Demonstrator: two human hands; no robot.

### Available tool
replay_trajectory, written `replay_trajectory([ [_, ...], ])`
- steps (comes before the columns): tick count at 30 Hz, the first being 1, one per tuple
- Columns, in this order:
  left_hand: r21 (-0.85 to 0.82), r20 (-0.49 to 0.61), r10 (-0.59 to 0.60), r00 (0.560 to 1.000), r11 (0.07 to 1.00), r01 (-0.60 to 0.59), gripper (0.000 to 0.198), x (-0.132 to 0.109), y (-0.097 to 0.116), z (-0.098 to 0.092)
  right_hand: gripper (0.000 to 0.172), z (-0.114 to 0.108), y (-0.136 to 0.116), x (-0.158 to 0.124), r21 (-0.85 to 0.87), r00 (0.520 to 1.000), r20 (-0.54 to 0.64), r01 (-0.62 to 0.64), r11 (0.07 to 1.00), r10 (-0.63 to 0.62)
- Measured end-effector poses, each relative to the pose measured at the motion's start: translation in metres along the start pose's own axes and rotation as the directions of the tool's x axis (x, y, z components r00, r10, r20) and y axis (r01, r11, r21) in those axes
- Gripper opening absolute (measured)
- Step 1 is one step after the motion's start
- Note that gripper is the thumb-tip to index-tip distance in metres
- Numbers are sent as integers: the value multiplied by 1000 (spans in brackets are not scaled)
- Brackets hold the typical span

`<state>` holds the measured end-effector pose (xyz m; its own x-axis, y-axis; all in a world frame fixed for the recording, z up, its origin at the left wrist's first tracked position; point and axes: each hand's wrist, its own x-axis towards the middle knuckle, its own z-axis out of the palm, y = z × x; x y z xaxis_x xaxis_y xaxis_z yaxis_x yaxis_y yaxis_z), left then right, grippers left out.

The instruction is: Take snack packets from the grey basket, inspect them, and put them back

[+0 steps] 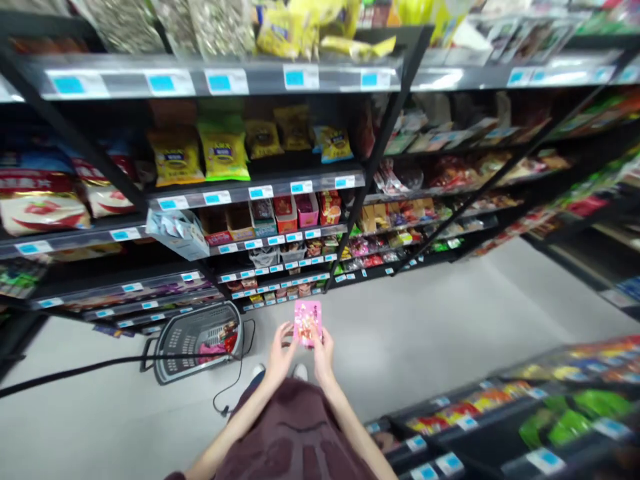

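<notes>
A small pink snack packet (307,316) is held up in front of my body, its printed face toward me. My left hand (282,347) grips the lower left edge of it, fingers curled. On the other side, my right hand (323,345) holds the lower right part, with a finger lying across the front. The fine print on the packet is too blurred to read. Below and to the left, a grey shopping basket (173,340) stands on the floor with a few red and pink packets inside.
Shelves (257,193) of bagged and boxed snacks run along the front. A light blue box (180,230) juts out from one shelf. Another shelf unit (480,427) stands close at the lower right. A black cable (235,385) trails over the grey floor (400,320) beside the basket.
</notes>
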<state>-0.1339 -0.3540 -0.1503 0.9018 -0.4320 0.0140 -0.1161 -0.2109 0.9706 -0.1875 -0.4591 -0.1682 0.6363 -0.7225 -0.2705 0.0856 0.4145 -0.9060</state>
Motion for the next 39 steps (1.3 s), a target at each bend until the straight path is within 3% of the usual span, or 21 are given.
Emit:
replay_trajectory([
  [2,237,43,241,970,940,-244,66,-5,-1,-7,38,2,4,-2,-59,1000,14,24,998,-23],
  [3,321,151,333,931,874,-365,75,-7,-2,-11,39,2,6,-3,-90,999,33,33,995,-30],
  [5,403,382,375,845,755,-517,89,-11,-3,-14,41,1,10,-4,-130,992,118,61,990,-45],
  [8,448,376,354,856,739,-503,92,-13,-5,-12,42,-2,13,-2,-186,977,194,128,974,-91],
  [13,395,284,442,851,755,-523,72,-3,5,-12,39,-3,9,-3,-160,944,269,238,958,-190],
  [17,338,233,385,893,829,-446,69,6,26,-20,45,1,3,-11,-153,924,328,257,954,-196],
  [21,152,140,270,953,945,-291,37,11,38,-24,42,2,0,-9,-98,889,355,342,935,-288],
  [23,70,45,189,981,979,-192,29,11,34,-22,43,0,1,0,-93,921,298,288,953,-250],
  [26,-101,-100,-39,994,994,29,41,6,15,-16,53,-6,6,13,-111,986,137,113,987,-97],
  [28,-218,-84,-156,984,967,135,49,0,2,-10,64,-10,11,16,-51,998,54,22,998,-19],
  [32,-253,50,-154,987,954,161,51,-11,-8,-2,53,-15,20,7,29,985,145,-96,995,91],
  [36,-90,110,-26,994,995,36,50,-7,-7,-2,41,-19,11,2,-89,996,77,40,995,-33],
  [39,-69,134,-54,989,996,63,59,4,-8,-4,41,-21,-3,7,-155,994,47,105,982,-99],
])
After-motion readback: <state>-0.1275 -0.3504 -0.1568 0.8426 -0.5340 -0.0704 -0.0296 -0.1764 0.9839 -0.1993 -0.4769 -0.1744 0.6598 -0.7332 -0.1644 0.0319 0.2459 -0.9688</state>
